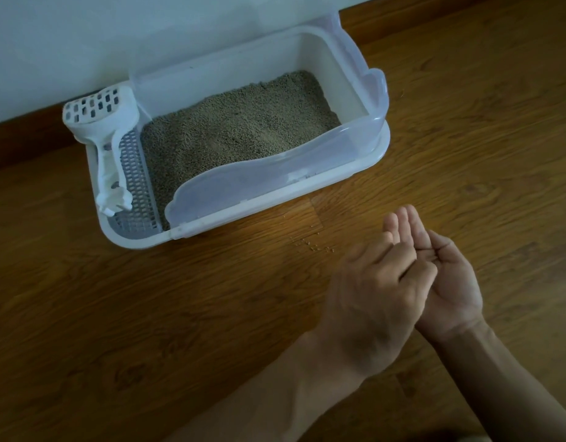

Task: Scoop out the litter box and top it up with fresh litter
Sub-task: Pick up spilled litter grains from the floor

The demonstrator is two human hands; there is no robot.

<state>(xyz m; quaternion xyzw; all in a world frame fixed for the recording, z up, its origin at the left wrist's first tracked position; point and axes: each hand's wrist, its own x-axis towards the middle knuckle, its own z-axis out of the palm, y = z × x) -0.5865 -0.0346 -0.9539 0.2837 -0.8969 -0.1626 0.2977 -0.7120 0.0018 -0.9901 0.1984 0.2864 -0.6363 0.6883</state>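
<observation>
Hands meet low over the wood floor (115, 314), in front of the litter box (382, 145) and apart from it. The right hand (447, 282) lies palm up with fingers straight and relaxed, gripping nothing; whether any grains sit in the palm is hard to tell, since the left hand covers part of it. The left hand (374, 291) shows its back to the camera, fingers straight and together, laid across the right hand's fingers, also holding nothing. Both are slightly blurred.

A few spilled grains (316, 247) lie on the floor between the hands and the box. The box stands against the wall (84, 43), with brown litter (237, 129) inside. A white scoop (106, 135) rests on the grille (136, 183) at the box's left end, slotted head toward the wall. Both forearms are cut off by the lower edge.
</observation>
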